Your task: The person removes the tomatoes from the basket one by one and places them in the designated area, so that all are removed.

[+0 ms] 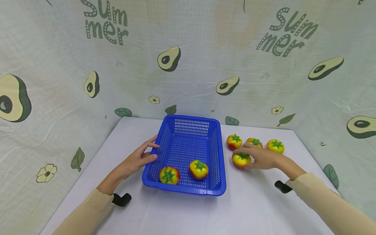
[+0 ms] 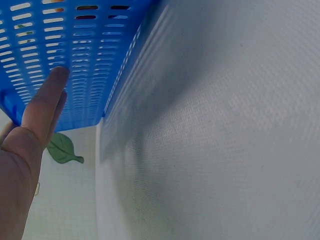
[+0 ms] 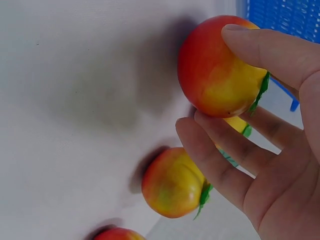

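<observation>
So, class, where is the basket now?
In the head view, the basket is mid-frame on the table, with the left hand at its left rim and four fruits to its right.

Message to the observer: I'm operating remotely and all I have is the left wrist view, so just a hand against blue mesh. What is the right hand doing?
Observer: The right hand grips a red-and-yellow fruit.

Operator: I see only hints of colour through the mesh. How many fruits lie inside the basket?

Observer: Two: a near-left fruit and a second fruit to its right.

Operator: And outside, besides the gripped one?

Observer: Three, in a rough row on the table: a left fruit, a middle fruit and a right fruit.
</observation>
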Available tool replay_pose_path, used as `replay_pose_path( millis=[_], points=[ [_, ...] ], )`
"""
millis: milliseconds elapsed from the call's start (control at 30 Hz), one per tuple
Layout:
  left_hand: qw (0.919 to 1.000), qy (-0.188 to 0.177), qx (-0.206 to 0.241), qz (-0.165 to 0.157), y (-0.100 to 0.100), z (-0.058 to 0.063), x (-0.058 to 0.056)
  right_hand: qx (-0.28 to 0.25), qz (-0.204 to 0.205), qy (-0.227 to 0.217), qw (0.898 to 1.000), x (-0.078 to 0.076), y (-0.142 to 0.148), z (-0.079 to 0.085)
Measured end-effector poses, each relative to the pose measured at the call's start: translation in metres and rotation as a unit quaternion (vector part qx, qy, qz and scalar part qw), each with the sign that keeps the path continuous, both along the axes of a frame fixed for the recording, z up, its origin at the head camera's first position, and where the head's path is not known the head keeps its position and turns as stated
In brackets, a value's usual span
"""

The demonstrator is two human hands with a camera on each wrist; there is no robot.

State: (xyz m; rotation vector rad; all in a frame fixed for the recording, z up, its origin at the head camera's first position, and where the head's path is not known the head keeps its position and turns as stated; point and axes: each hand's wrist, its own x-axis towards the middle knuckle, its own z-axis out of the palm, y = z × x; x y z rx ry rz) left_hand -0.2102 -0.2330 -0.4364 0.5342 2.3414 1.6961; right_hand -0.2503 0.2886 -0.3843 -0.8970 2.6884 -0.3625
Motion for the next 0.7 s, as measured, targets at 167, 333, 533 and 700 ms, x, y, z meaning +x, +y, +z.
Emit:
replay_pose_path(
  millis=[167, 333, 533, 700],
  points=[
    [1.0000, -0.002, 0.001, -0.001, 0.0000, 0.0003, 0.0001, -0.001, 0.000, -0.004, 1.000, 0.0013, -0.0010, -0.0012],
    [1.0000, -0.002, 0.004, -0.002, -0.0001, 0.0007, 0.0002, -0.002, -0.004, -0.010, 1.000, 0.0028, -0.0022, -0.0012],
    [1.0000, -0.006, 0.007, -0.003, 0.0001, 0.0013, 0.0005, 0.003, -0.009, -0.013, 1.000, 0.0024, -0.0019, -0.0025],
    [1.0000, -0.006, 0.005, -0.001, 0.0002, 0.0014, 0.0005, 0.005, -0.010, -0.016, 1.000, 0.0020, -0.0016, -0.0027]
  ],
)
